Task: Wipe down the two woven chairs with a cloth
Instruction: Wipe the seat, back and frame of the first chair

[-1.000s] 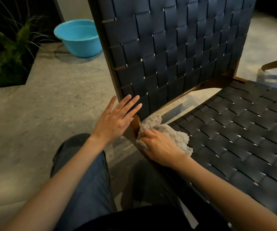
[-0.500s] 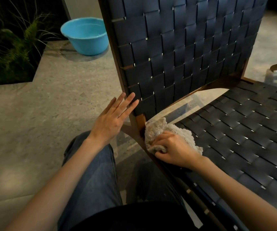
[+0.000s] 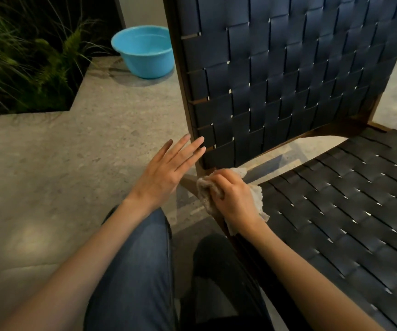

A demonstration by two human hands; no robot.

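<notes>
**A:** Which hand has the cloth?

**B:** Your right hand [image 3: 233, 199] does. Its fingers are curled tightly over the pale, nubbly cloth [image 3: 206, 188]. They bunch it against the wooden side rail [image 3: 188, 183] of the woven chair [image 3: 288, 80], at the corner where backrest and seat meet. Part of the cloth spills out past your palm onto the dark straps of the seat.

**A:** And the other hand?

**B:** Your left hand [image 3: 166, 170] holds nothing. It is spread wide, palm down, with the fingers straight and slightly fanned, just left of the chair. The fingertips [image 3: 201, 140] reach the lower edge of the backrest post, but I cannot tell whether they touch it.

**A:** Where does the chair sit relative to you?

**B:** It is directly ahead and to your right, with the backrest upright and the seat running off the right edge. Your knee in blue jeans [image 3: 140, 259] is below the left hand, close to the frame.

**A:** What else is around?

**B:** A light blue basin [image 3: 142, 51] stands on the stone floor [image 3: 61, 163] beyond the chair's left side. Green grassy plants [image 3: 25, 56] fill the bed at the far left.
</notes>
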